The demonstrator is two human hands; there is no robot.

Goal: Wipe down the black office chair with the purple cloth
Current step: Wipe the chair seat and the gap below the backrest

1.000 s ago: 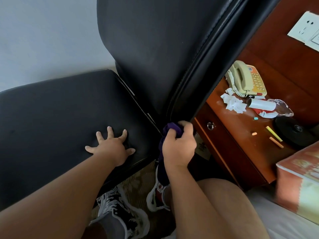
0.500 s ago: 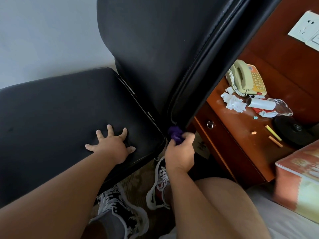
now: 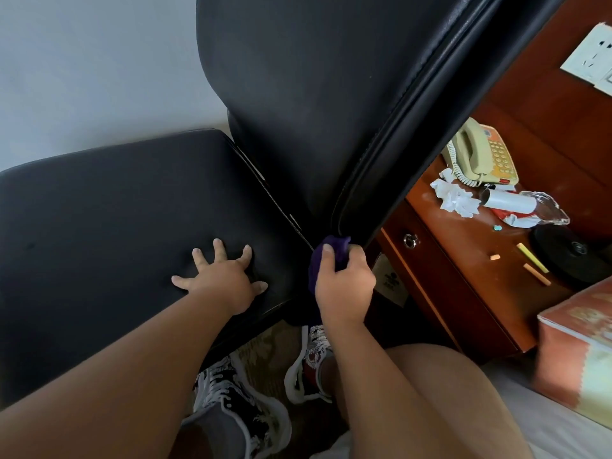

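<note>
Purple cloth point(image 3: 333, 248) gripped: right hand point(image 3: 344, 288) | left hand point(image 3: 221, 282) flat: black chair point(image 3: 99, 210) seat

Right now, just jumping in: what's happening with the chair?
A person is wiping the black office chair. The right hand holds the bunched purple cloth against the lower end of the backrest's side edge, close to the seat cushion. The left hand lies spread flat on that cushion, apparently bracing. The telephone and clutter on the wooden desk to the right are untouched.
</note>
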